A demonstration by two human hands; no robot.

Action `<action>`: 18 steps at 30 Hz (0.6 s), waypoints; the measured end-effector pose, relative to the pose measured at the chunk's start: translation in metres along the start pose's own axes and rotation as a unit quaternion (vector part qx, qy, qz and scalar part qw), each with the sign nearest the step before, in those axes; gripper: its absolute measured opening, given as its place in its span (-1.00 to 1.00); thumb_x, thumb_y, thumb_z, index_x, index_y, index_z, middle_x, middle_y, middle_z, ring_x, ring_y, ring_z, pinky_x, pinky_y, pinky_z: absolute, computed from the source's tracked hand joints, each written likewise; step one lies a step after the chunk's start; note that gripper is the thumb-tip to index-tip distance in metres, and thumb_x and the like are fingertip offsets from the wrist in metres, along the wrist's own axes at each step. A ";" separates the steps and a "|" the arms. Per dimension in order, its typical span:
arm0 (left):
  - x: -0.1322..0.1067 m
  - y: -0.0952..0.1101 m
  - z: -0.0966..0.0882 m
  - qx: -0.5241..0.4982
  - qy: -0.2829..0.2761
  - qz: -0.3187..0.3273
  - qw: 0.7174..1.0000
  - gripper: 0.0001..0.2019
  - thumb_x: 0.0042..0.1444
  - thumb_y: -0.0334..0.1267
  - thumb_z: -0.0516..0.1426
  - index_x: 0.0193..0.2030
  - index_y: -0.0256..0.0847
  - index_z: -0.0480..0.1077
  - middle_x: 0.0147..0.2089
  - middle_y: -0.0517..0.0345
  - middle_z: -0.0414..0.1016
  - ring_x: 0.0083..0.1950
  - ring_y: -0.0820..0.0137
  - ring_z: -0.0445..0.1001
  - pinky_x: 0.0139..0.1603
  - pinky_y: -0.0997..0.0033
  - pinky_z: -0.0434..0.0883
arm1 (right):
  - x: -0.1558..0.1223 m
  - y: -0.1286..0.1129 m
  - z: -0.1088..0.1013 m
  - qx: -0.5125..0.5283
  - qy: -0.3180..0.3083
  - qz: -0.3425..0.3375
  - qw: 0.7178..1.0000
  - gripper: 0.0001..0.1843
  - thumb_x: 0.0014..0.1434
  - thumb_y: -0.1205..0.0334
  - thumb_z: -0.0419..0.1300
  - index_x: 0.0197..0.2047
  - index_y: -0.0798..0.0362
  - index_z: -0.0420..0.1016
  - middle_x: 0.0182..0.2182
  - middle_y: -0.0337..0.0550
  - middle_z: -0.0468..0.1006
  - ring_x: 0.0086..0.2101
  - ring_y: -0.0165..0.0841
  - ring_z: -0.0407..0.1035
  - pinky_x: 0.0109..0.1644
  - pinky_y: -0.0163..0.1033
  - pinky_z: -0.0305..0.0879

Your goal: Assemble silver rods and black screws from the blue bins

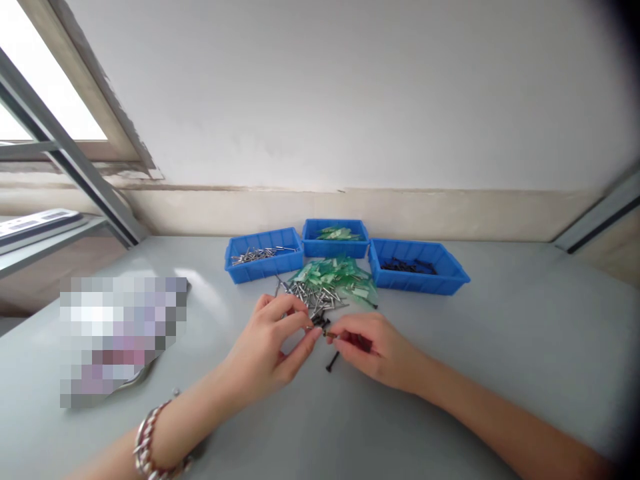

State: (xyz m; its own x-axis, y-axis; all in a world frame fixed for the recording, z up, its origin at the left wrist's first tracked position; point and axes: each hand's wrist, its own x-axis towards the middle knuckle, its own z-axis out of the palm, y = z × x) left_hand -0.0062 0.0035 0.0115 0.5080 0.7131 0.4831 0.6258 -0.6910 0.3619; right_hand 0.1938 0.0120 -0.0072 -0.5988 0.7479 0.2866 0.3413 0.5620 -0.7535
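A mixed pile (325, 287) of silver nails, green plastic anchors and black screws lies on the grey table (500, 347). My left hand (273, 340) is at the pile's near edge, fingers pinched on small fasteners I cannot name. My right hand (373, 347) pinches a small piece against the left fingertips and seems to hold dark screws in its palm. One black screw (332, 362) lies loose on the table just below both hands. A metal bracelet (150, 443) is on my left wrist.
Three blue bins stand behind the pile: the left bin (263, 255) holds silver nails, the middle bin (335, 239) green anchors, the right bin (419, 267) black screws. A blurred object (120, 337) lies at the left. A wall ledge runs behind.
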 end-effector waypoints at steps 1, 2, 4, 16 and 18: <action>0.000 0.000 0.000 -0.002 -0.003 -0.002 1.000 -0.85 0.16 -0.33 0.02 -0.39 -0.23 0.36 -0.30 0.11 0.37 -0.32 0.41 0.32 -0.25 0.33 0.19 | 0.000 0.000 0.000 0.001 0.000 0.001 1.000 -0.87 0.08 0.42 0.05 -0.39 0.10 0.42 -0.60 -0.33 0.30 -0.58 -0.51 0.15 -0.51 -0.42 0.07; 0.000 0.001 -0.001 -0.004 -0.007 -0.003 1.000 -0.86 0.16 -0.33 0.02 -0.38 -0.22 0.36 -0.29 0.11 0.37 -0.32 0.41 0.32 -0.25 0.33 0.19 | 0.000 0.001 0.000 0.002 0.002 0.001 1.000 -0.87 0.08 0.41 0.06 -0.38 0.10 0.42 -0.60 -0.33 0.30 -0.58 -0.51 0.15 -0.51 -0.42 0.07; 0.000 0.001 -0.001 -0.010 -0.015 -0.008 1.000 -0.87 0.16 -0.34 0.02 -0.35 -0.21 0.37 -0.28 0.11 0.37 -0.32 0.40 0.32 -0.24 0.32 0.19 | 0.000 0.002 0.000 0.001 0.006 0.002 1.000 -0.87 0.09 0.41 0.06 -0.36 0.10 0.43 -0.60 -0.33 0.31 -0.58 -0.52 0.15 -0.51 -0.42 0.07; 0.000 0.000 0.000 -0.036 -0.021 -0.022 0.999 -0.89 0.14 -0.36 0.01 -0.33 -0.20 0.34 -0.25 0.11 0.36 -0.30 0.39 0.32 -0.22 0.31 0.21 | 0.001 0.002 -0.001 0.012 0.020 0.015 1.000 -0.87 0.11 0.38 0.05 -0.35 0.11 0.43 -0.61 -0.34 0.29 -0.59 -0.52 0.15 -0.52 -0.42 0.07; -0.001 0.000 -0.001 -0.041 -0.023 -0.027 0.999 -0.89 0.14 -0.36 0.01 -0.33 -0.20 0.34 -0.25 0.12 0.35 -0.29 0.39 0.31 -0.22 0.32 0.21 | 0.001 0.003 0.000 0.011 0.025 0.016 1.000 -0.87 0.11 0.38 0.06 -0.36 0.11 0.43 -0.62 -0.34 0.29 -0.59 -0.52 0.14 -0.52 -0.43 0.07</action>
State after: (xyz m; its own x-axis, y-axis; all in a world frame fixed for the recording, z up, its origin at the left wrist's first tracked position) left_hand -0.0067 0.0026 0.0118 0.5025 0.7529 0.4249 0.6037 -0.6574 0.4509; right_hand 0.1947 0.0140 -0.0087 -0.5512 0.7822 0.2904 0.3435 0.5299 -0.7754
